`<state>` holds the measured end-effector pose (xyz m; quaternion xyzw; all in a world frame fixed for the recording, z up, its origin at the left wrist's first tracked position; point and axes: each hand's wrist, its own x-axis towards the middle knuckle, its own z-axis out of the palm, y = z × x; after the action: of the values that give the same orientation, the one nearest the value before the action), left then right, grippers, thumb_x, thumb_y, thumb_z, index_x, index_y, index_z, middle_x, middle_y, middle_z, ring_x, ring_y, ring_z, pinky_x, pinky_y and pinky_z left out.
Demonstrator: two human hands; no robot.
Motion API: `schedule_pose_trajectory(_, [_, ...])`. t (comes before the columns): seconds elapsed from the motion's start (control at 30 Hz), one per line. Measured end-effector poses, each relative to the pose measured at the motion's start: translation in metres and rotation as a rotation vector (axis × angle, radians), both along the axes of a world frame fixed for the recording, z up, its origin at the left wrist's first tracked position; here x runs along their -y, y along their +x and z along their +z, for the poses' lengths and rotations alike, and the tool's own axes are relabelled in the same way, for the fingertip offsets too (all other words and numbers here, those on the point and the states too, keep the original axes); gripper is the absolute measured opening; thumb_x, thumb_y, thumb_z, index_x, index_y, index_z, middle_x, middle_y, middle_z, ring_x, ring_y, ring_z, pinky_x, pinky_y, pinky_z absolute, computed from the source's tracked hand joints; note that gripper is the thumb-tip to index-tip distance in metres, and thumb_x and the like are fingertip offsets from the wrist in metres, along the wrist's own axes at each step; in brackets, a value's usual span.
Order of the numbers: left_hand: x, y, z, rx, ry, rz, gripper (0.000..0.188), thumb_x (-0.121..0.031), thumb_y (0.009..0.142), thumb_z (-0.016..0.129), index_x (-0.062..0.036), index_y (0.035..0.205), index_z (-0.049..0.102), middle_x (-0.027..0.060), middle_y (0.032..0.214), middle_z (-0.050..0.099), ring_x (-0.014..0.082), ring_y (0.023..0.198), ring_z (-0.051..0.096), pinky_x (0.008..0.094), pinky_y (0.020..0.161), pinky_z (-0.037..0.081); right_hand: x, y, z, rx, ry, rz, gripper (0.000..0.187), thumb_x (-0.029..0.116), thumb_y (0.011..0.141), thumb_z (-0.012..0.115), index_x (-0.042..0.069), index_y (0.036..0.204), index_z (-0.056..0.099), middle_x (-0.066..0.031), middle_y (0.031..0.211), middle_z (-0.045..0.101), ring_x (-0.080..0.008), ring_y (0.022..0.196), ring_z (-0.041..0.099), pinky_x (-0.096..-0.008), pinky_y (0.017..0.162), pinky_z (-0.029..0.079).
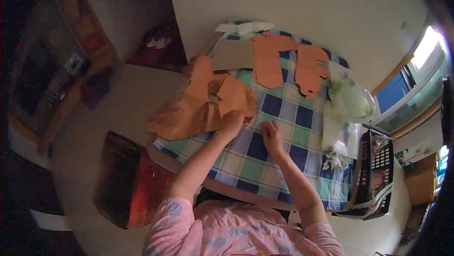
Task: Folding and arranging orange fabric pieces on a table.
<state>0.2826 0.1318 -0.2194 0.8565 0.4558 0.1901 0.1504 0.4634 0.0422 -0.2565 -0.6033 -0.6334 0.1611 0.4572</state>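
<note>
A large, creased orange-brown sheet (184, 109) with a hole near its middle lies over the left part of the bed-like surface, which has a checked cover (265, 156). My left hand (232, 122) is closed on the right-hand edge of this sheet, its fingertips partly hidden. Just to the right, my right hand (272, 138) hovers over or rests on the checks with its fingers curled together; whatever they hold, if anything, is too small to see. Farther back lie two flat orange pieces with uneven edges, a left one (269, 64) and a right one (312, 69).
White cloth (243, 28) lies at the far edge near a beige board (231, 55). On the right are a pale green plastic bag (350, 100) and a crumpled white bundle (335, 161). A black basket (378, 171) stands beyond the right edge; a red box-like object (149, 187) is at lower left.
</note>
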Motion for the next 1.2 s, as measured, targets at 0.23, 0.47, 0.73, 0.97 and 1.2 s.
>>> schedule_pose_trajectory(0.23, [-0.001,-0.019,0.034,0.132,-0.055,0.011,0.021,-0.023,0.083,0.064,-0.0014,0.081,0.067,0.0199,0.08,0.065,0.0361,0.078,0.064,0.0457,0.07,0.049,-0.03,-0.025,0.021,0.225,0.176,-0.037,0.029,-0.004,0.076,0.055,0.005,0.103,0.059,-0.0153,0.108,0.057,-0.0369,0.1,0.053,-0.0429,0.085,0.046])
schedule_pose_trajectory(0.47, [-0.074,-0.035,-0.037,0.404,-0.042,0.111,0.021,-0.021,0.084,0.061,-0.0008,0.089,0.066,0.0199,0.089,0.066,0.0328,0.09,0.064,0.042,0.078,0.049,-0.038,-0.036,0.032,0.302,0.242,0.031,0.027,0.0,0.077,0.059,0.004,0.103,0.058,-0.016,0.107,0.057,-0.0366,0.099,0.053,-0.0439,0.084,0.046])
schedule_pose_trajectory(0.73, [-0.158,-0.013,0.046,0.482,-0.233,0.362,0.028,-0.024,0.088,0.056,-0.0027,0.106,0.062,0.0171,0.105,0.064,0.0315,0.102,0.061,0.0394,0.086,0.047,-0.032,-0.015,0.007,0.105,0.117,-0.089,0.023,0.0,0.077,0.059,0.004,0.1,0.059,-0.0156,0.1,0.059,-0.0364,0.094,0.055,-0.0417,0.082,0.046])
schedule_pose_trajectory(0.97, [-0.256,-0.035,-0.021,0.526,-0.185,0.321,0.03,-0.025,0.087,0.058,-0.0032,0.108,0.06,0.0167,0.106,0.064,0.0322,0.101,0.061,0.0409,0.086,0.047,-0.034,-0.038,0.02,0.085,0.177,-0.011,0.024,-0.004,0.076,0.057,0.003,0.099,0.058,-0.015,0.097,0.059,-0.035,0.093,0.055,-0.041,0.079,0.046])
schedule_pose_trajectory(1.2, [-0.163,0.029,-0.021,0.363,0.199,0.064,0.028,-0.016,0.077,0.062,0.001,0.098,0.056,0.0198,0.098,0.061,0.0368,0.095,0.059,0.0462,0.082,0.047,-0.035,-0.012,0.008,0.076,0.064,-0.09,0.022,-0.003,0.078,0.054,0.004,0.099,0.058,-0.0148,0.094,0.059,-0.0356,0.091,0.055,-0.0404,0.079,0.045])
